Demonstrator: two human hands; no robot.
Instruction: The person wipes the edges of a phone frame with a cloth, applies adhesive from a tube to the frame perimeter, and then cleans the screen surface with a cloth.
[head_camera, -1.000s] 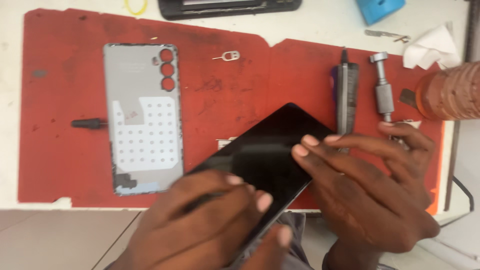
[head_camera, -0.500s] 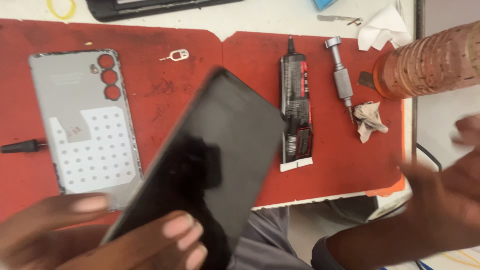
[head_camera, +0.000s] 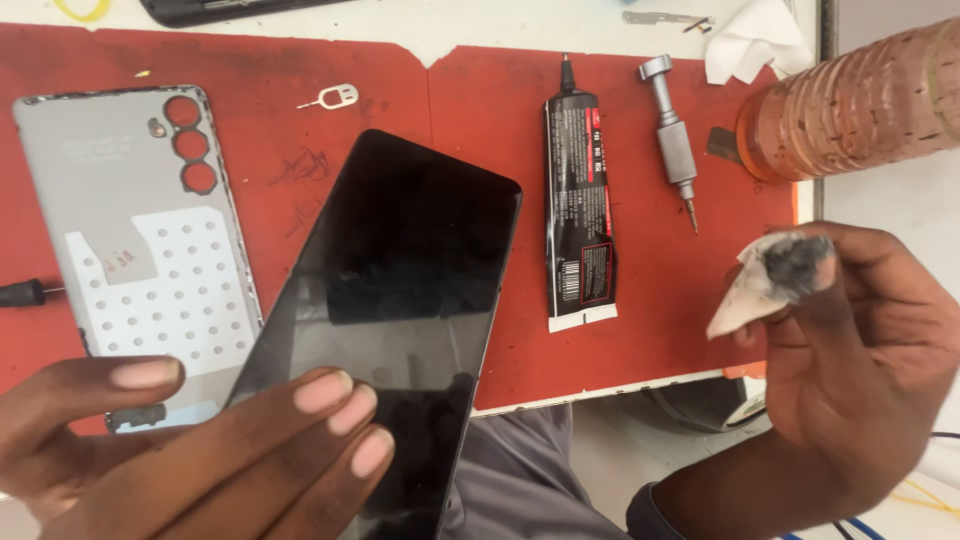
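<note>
My left hand (head_camera: 200, 450) holds a black phone (head_camera: 400, 300) by its lower end, screen up and tilted over the red mat (head_camera: 480, 110); three fingers lie across the glass. My right hand (head_camera: 860, 370) is off to the right, pinching a small dirty, grey-stained piece of tissue (head_camera: 770, 280) between thumb and fingers. The phone's grey back cover (head_camera: 130, 240), inner side up with three camera holes, lies flat on the mat to the left of the phone.
On the mat lie a black glue tube (head_camera: 580, 210), a metal screwdriver (head_camera: 672, 135) and a SIM eject pin (head_camera: 330, 98). A brown ribbed bottle (head_camera: 860, 100) lies at the right. White tissue (head_camera: 755, 40) sits at the back. A black tool handle (head_camera: 20, 293) pokes in at the left edge.
My right hand left the phone, went right and now holds up a stained tissue. The left hand still holds the phone, which has turned more upright in view.
</note>
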